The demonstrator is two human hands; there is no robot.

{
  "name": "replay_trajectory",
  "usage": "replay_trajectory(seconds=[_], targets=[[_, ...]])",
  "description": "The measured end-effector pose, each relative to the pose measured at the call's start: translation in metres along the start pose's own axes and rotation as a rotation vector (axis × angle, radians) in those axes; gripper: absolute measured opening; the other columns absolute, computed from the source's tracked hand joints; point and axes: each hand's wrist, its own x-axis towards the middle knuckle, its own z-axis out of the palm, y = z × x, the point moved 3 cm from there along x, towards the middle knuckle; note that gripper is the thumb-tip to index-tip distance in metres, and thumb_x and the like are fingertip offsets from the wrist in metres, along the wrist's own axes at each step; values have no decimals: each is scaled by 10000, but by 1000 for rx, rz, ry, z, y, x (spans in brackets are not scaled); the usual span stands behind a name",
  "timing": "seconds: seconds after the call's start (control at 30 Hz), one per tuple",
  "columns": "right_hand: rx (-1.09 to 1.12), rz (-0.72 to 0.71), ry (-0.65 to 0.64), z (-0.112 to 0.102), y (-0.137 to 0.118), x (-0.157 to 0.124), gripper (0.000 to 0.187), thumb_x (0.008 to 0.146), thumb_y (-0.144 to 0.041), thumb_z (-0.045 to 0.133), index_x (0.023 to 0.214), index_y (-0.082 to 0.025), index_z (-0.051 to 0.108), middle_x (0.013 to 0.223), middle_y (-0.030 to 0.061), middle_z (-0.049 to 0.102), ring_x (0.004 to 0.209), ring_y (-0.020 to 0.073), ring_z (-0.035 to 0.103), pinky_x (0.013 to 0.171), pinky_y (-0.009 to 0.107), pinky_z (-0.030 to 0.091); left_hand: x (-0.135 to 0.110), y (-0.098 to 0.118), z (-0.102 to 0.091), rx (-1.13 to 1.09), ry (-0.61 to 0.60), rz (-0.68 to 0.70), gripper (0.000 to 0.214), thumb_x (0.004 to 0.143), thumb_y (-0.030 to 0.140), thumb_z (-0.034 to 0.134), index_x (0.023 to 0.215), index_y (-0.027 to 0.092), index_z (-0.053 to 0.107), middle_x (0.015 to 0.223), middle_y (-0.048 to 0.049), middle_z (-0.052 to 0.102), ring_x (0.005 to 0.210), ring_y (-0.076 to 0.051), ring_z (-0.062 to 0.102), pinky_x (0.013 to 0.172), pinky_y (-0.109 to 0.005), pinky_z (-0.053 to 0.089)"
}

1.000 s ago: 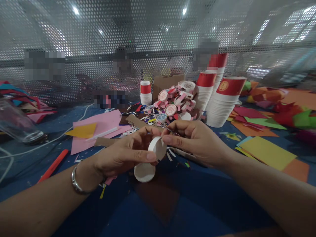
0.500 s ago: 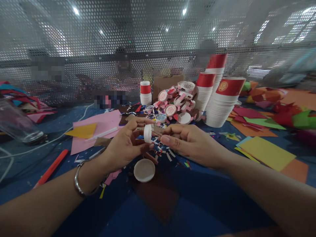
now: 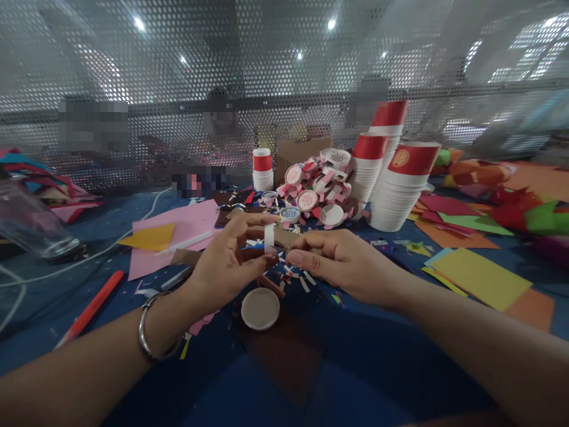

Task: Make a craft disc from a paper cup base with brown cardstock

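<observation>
The far side of the table is hard to read: a perforated metal screen (image 3: 284, 77) veils everything behind it, with blurred patches across it, and both forearms are cut off by the near edge. The small white disc (image 3: 269, 238) shows only its thin rim, edge-on, so its faces cannot be seen. The left hand (image 3: 226, 264), a bracelet (image 3: 151, 335) at its wrist, is half open, with thumb and forefinger clamped on that disc above the blue table (image 3: 311, 379), near its middle. The right hand (image 3: 342, 261) has its fingers drawn together, tips meeting a brown strip (image 3: 284, 236) just right of the disc; whether it grips the strip cannot be told. A 2nd white disc (image 3: 260, 308) lies flat on the table just near of the hands. Far of them sit a heap of cut cup bottoms (image 3: 317, 184) and, to its right, stacks of red-rimmed paper cups (image 3: 402, 190). Pink paper (image 3: 178, 234) lies to the left.
</observation>
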Motion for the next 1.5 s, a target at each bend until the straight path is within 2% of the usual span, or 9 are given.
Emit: replay_trajectory(seconds=[0.13, 0.27, 0.43, 0.57, 1.0, 1.17, 1.27, 1.37, 1.5], targets=[[-35, 11, 5, 0, 0, -1, 405, 991, -546, 553, 865, -173, 652, 634, -52, 434, 567, 99, 364, 533, 271, 246, -1, 2, -2, 110, 34, 97, 447, 848, 202, 790, 1260, 288, 639, 1261, -67, 558, 1143, -249, 629, 770, -326, 692], [-54, 0, 8, -1, 0, -1, 396, 986, -533, 561, 829, -177, 632, 643, -49, 425, 579, 102, 356, 544, 277, 254, -2, 3, -2, 155, 41, 79, 450, 847, 220, 791, 1267, 297, 651, 1254, -64, 542, 1183, -250, 587, 821, -328, 679], [-57, 20, 10, -1, 0, -1, 410, 981, -545, 557, 812, -178, 626, 632, -46, 434, 568, 104, 363, 535, 281, 258, -3, 4, -2, 105, 49, 35, 479, 830, 212, 794, 1283, 287, 661, 1268, -86, 553, 1192, -288, 590, 729, -320, 693], [-80, 28, 15, -1, -1, -2, 421, 974, -547, 557, 791, -173, 618, 610, -49, 414, 552, 101, 346, 519, 281, 243, -3, 5, 1, 40, 42, -4, 475, 820, 220, 806, 1272, 288, 673, 1216, -82, 558, 1079, -280, 649, 645, -355, 709], [-134, 8, 10, -5, -6, -3, 423, 959, -540, 572, 753, -176, 634, 657, -10, 495, 598, 120, 411, 551, 271, 300, -5, 10, 7, -62, 18, -128, 527, 847, 238, 793, 1336, 264, 596, 1248, -99, 596, 932, -270, 725, 641, -477, 715], [-142, 15, -9, -2, -4, -2, 424, 969, -535, 558, 755, -180, 646, 659, -9, 512, 610, 123, 433, 563, 273, 305, -6, 8, 7, -50, -1, -83, 443, 865, 210, 769, 1261, 264, 579, 1201, -70, 594, 859, -222, 726, 621, -414, 712], [-107, 24, -13, -3, -2, -1, 442, 956, -562, 578, 751, -176, 643, 656, -12, 507, 603, 118, 427, 555, 272, 298, -5, 7, 4, -14, 28, -32, 436, 851, 194, 776, 1227, 261, 567, 1212, -75, 584, 965, -245, 700, 622, -352, 706], [-45, 36, 12, -6, 1, 0, 470, 933, -602, 604, 743, -173, 615, 607, -34, 442, 554, 104, 363, 512, 268, 245, -4, 6, 2, -18, 21, -32, 459, 839, 180, 782, 1220, 261, 542, 1220, -80, 570, 1015, -262, 677, 633, -351, 708], [45, 42, 25, -7, 2, 0, 475, 933, -609, 613, 740, -175, 606, 569, -57, 368, 509, 88, 300, 478, 261, 183, -4, 6, 3, -20, 1, -75, 496, 813, 166, 803, 1214, 260, 526, 1228, -77, 555, 938, -243, 698, 632, -380, 714]])
